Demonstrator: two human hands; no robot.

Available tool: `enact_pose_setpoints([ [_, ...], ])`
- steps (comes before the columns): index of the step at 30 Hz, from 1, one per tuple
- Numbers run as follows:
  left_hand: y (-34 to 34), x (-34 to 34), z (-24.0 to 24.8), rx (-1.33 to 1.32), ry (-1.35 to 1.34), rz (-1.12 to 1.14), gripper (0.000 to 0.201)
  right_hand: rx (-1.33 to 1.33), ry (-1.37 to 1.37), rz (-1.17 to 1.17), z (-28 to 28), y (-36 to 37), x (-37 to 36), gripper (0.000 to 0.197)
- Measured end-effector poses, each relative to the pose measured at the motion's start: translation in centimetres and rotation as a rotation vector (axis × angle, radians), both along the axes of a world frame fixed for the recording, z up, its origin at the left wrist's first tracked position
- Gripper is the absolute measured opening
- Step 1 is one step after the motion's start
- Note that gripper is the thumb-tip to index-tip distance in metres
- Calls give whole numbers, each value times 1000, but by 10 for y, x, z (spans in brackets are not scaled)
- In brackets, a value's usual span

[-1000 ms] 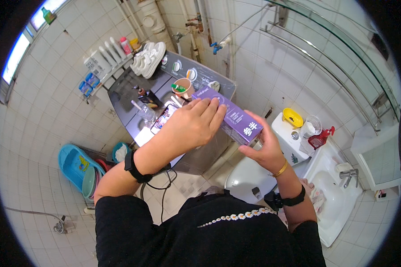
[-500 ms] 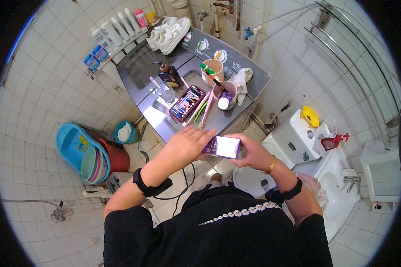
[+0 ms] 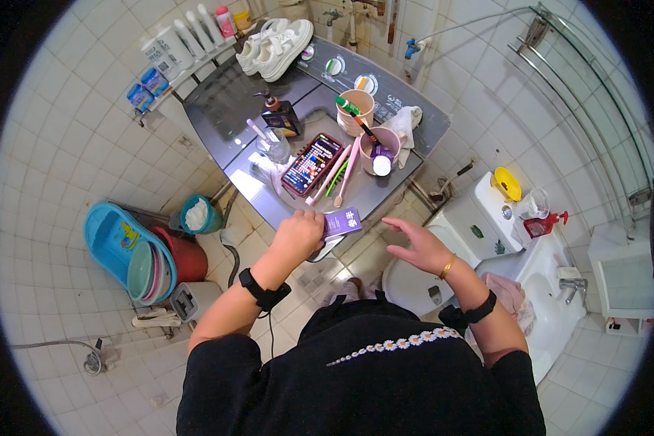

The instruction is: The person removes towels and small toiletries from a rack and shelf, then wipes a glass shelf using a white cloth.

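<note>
My left hand [image 3: 300, 234] is closed around one end of a small purple carton [image 3: 343, 223], just off the front edge of the dark washing machine top [image 3: 240, 190]. To its right my right hand [image 3: 420, 248] is empty, with thumb and fingers spread apart. Beyond the carton lie pink toothbrushes [image 3: 347, 173] and a green one [image 3: 336, 178], beside a lit phone [image 3: 312, 166] in a red case. A pink cup [image 3: 392, 138] holds a purple tube [image 3: 382, 156] with a white cap. Behind it stands a second, beige-pink cup [image 3: 356, 120] with a green-ended item inside.
A glass [image 3: 275, 149] with a brush and a dark pump bottle [image 3: 282, 120] stand farther left. White shoes [image 3: 283, 54] and a white cloth [image 3: 407, 131] lie at the back. The toilet [image 3: 454, 236] and washbasin [image 3: 548, 309] are on the right; blue basins [image 3: 105, 236] on the left.
My right hand has let go of the carton and moved right, opening. The carton has turned and shifted up and slightly left, held by my left hand alone.
</note>
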State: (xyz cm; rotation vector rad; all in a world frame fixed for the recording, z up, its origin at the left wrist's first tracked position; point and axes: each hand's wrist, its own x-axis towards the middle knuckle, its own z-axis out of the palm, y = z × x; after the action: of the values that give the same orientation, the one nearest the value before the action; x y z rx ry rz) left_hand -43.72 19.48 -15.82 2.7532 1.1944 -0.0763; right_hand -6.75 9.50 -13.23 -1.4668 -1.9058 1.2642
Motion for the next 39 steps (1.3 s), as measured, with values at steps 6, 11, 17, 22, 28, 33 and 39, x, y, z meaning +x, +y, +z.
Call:
enact_pose_setpoints([
  [6,17,20,-16,11,12,47,64,-4,-35,-96,-4,-17,25,70],
  [11,19,32,-9,48,-16,84,91,1,-75,-133,5,-26,59,66],
  [17,3,63,30,120,-68,123,75,169,-86,-192,-2,10,108,64],
  [22,-16,81,57,182,-130,145,58,346,-17,-272,-23,105,137,56],
  [28,-45,82,82,198,-181,187,50,479,-93,-365,-69,216,143,47],
  [33,-62,65,83,164,-162,245,47,327,-113,-386,-95,270,150,46],
  [39,-68,55,75,169,-200,199,42,479,-8,-479,-78,250,143,49],
])
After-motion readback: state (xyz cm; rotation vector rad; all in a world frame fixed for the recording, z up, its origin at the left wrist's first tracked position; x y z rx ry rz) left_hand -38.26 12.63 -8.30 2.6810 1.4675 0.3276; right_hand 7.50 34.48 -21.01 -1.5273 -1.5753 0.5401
